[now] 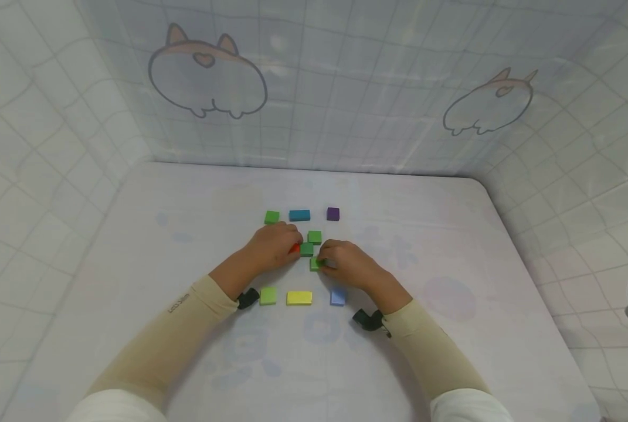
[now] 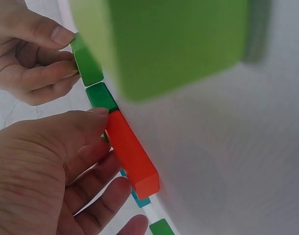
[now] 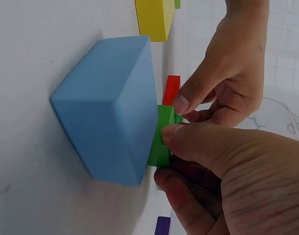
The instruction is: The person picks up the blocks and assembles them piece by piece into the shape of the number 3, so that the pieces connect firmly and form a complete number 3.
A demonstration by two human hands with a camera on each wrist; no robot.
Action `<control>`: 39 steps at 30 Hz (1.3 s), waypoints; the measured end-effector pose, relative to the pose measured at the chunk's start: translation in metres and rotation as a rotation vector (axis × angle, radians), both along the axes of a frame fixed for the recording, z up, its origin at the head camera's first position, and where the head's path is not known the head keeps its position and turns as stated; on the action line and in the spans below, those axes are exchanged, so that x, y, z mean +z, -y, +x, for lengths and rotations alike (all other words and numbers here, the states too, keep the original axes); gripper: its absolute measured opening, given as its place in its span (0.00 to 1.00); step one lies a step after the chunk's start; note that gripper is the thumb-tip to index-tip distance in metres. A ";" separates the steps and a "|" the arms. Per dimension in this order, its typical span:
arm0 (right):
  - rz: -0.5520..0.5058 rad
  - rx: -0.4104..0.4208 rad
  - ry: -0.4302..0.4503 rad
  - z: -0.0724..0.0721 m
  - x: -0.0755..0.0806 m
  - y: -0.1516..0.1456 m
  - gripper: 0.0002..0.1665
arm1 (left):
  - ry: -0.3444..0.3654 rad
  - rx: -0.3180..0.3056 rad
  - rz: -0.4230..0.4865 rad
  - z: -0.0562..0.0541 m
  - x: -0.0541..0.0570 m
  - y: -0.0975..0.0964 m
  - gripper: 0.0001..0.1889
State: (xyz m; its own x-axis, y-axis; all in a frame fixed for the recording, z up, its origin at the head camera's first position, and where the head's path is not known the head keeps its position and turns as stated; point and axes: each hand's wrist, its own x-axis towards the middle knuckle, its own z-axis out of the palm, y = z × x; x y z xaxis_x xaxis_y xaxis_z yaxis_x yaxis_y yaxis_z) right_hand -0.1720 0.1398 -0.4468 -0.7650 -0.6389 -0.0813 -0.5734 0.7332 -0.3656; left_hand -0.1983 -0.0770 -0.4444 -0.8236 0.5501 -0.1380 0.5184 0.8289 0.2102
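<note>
My left hand holds a red block between thumb and fingers, its thumb tip at the end where a dark green block adjoins. With my right hand I pinch a bright green block by its sides. That block stands at the near right corner of the dark green one. Another light green block sits just behind the dark green one. In the head view, fingers cover most of the red block.
Behind the hands stand a green block, a teal block and a purple block. Nearer are a lime green block, a yellow block and a light blue block. Patterned curtains surround the white table.
</note>
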 end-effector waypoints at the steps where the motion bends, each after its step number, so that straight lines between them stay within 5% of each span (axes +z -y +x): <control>1: 0.000 0.003 -0.005 0.000 0.000 0.000 0.13 | 0.002 0.001 -0.001 0.000 0.000 0.000 0.15; 39: -0.003 0.026 -0.036 -0.003 0.003 0.005 0.12 | -0.013 -0.008 0.044 -0.001 -0.007 0.002 0.13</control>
State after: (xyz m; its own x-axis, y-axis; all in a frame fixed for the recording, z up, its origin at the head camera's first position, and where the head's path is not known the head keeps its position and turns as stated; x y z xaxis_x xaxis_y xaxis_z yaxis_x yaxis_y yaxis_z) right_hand -0.1745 0.1344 -0.4434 -0.7508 -0.6585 -0.0520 -0.6048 0.7170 -0.3466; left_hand -0.1995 -0.0786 -0.4512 -0.8206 0.5621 -0.1032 0.5279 0.8148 0.2395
